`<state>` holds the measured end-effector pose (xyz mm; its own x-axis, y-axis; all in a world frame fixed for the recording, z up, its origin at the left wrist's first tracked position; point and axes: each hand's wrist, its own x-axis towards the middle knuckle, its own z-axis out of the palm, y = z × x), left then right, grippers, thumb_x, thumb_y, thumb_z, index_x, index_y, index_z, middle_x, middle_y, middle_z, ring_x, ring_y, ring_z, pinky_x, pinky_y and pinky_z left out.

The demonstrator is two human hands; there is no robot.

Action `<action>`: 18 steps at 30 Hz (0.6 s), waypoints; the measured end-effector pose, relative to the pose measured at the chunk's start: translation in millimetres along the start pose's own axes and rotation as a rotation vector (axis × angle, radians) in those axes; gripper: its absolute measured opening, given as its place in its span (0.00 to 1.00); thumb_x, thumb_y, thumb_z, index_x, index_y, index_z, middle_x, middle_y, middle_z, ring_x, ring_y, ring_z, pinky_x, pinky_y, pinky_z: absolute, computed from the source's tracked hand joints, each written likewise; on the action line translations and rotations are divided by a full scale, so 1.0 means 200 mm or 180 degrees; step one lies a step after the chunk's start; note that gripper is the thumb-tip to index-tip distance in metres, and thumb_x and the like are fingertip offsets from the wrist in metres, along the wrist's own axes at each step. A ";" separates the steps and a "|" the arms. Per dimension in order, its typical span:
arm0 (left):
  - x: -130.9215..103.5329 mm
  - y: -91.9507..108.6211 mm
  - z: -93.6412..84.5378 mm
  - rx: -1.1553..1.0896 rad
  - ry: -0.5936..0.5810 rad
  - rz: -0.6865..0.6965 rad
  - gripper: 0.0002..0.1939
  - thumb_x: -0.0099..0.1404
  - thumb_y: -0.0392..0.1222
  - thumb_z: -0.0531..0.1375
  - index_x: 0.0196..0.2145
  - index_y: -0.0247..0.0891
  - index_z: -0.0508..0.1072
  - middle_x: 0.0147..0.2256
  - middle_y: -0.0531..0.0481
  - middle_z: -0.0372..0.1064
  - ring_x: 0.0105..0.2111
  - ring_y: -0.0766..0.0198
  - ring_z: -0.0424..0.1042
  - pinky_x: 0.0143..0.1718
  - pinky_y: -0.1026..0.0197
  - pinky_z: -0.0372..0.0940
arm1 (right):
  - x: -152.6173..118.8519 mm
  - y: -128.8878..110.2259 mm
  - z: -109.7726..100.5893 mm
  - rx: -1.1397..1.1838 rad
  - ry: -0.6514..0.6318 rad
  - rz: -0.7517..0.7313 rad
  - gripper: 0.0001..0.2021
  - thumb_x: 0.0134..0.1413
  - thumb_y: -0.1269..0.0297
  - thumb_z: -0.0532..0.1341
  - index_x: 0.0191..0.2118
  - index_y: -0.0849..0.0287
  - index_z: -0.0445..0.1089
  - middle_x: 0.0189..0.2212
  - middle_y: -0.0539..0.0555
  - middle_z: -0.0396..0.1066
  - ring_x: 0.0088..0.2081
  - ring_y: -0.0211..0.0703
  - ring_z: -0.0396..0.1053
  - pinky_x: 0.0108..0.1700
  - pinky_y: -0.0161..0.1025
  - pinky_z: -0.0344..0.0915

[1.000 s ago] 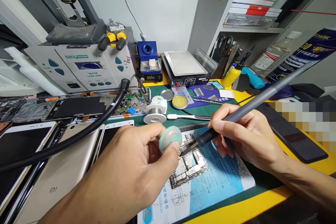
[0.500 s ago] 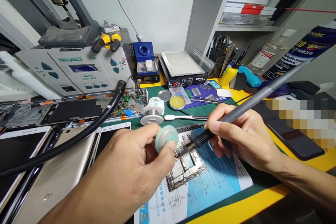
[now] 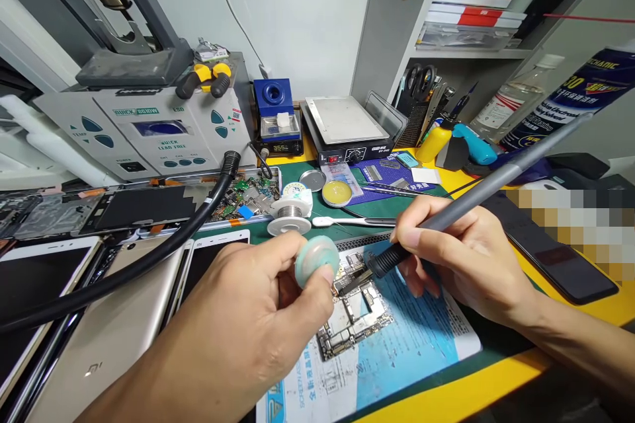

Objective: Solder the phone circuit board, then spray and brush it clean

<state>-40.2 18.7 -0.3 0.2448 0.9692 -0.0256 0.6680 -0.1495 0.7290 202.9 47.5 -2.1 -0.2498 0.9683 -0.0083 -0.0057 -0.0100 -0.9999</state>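
My left hand pinches a round teal-and-clear spool of desoldering braid between thumb and fingers. A short coppery end seems to come out below it, over the phone circuit board. In my right hand is a soldering iron, held like a pen and slanting up to the right. Its dark tip points down-left at the board's upper part, close by the braid end; whether they touch I cannot tell. Beneath the board lies a blue and white printed sheet. My left thumb and the spool hide part of the board.
Behind the hands are a solder wire reel, an open tin of yellow paste and a white-headed brush. A black hose crosses the phones at left. One dark phone lies at right.
The whole view has shifted slightly. Both hands keep their grips, and the iron's tip and the spool stay at nearly the same place over the board.
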 end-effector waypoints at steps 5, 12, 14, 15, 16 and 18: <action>0.00 0.03 -0.01 0.0086 0.0067 -0.0090 0.21 0.69 0.53 0.55 0.21 0.42 0.58 0.16 0.59 0.57 0.17 0.70 0.53 0.16 0.66 0.49 | -0.01 0.00 0.00 0.0024 -0.0034 0.0006 0.09 0.58 0.65 0.67 0.27 0.57 0.72 0.15 0.45 0.63 0.14 0.36 0.62 0.17 0.33 0.63; 0.00 0.08 -0.01 0.0074 0.0172 -0.0202 0.21 0.67 0.52 0.55 0.21 0.42 0.57 0.16 0.60 0.53 0.17 0.71 0.52 0.18 0.65 0.48 | 0.00 0.00 0.00 -0.0036 -0.0055 -0.0025 0.10 0.59 0.64 0.67 0.27 0.57 0.72 0.16 0.46 0.65 0.14 0.36 0.63 0.17 0.33 0.63; -0.01 0.08 -0.01 0.0091 0.0194 -0.0273 0.20 0.67 0.52 0.55 0.21 0.42 0.57 0.17 0.60 0.54 0.18 0.71 0.52 0.18 0.65 0.48 | 0.00 0.00 0.00 0.0008 -0.0034 -0.0020 0.09 0.59 0.64 0.67 0.27 0.57 0.72 0.16 0.46 0.64 0.14 0.36 0.63 0.17 0.33 0.63; -0.01 0.07 -0.01 0.0084 0.0153 -0.0222 0.20 0.67 0.52 0.55 0.21 0.42 0.57 0.16 0.60 0.54 0.17 0.71 0.52 0.17 0.65 0.48 | 0.00 0.00 0.00 0.0024 -0.0029 -0.0013 0.09 0.58 0.64 0.67 0.27 0.56 0.73 0.15 0.46 0.64 0.14 0.36 0.63 0.17 0.33 0.63; -0.01 0.06 -0.01 0.0072 0.0108 -0.0143 0.21 0.68 0.52 0.55 0.21 0.42 0.58 0.16 0.60 0.54 0.16 0.72 0.52 0.17 0.66 0.48 | 0.00 0.00 0.00 0.0042 -0.0025 -0.0007 0.09 0.58 0.64 0.67 0.27 0.56 0.73 0.15 0.45 0.63 0.14 0.36 0.63 0.17 0.33 0.62; 0.00 0.04 -0.01 0.0040 0.0040 -0.0001 0.21 0.68 0.52 0.56 0.21 0.42 0.60 0.16 0.60 0.54 0.16 0.72 0.54 0.15 0.67 0.49 | 0.00 0.00 0.00 0.0067 -0.0017 0.0010 0.09 0.58 0.64 0.68 0.26 0.56 0.73 0.14 0.45 0.62 0.14 0.36 0.63 0.17 0.33 0.63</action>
<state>-36.6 17.0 6.7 0.2357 0.9717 -0.0173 0.6769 -0.1514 0.7203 202.5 48.2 -1.4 -0.2551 0.9669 -0.0115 -0.0253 -0.0185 -0.9995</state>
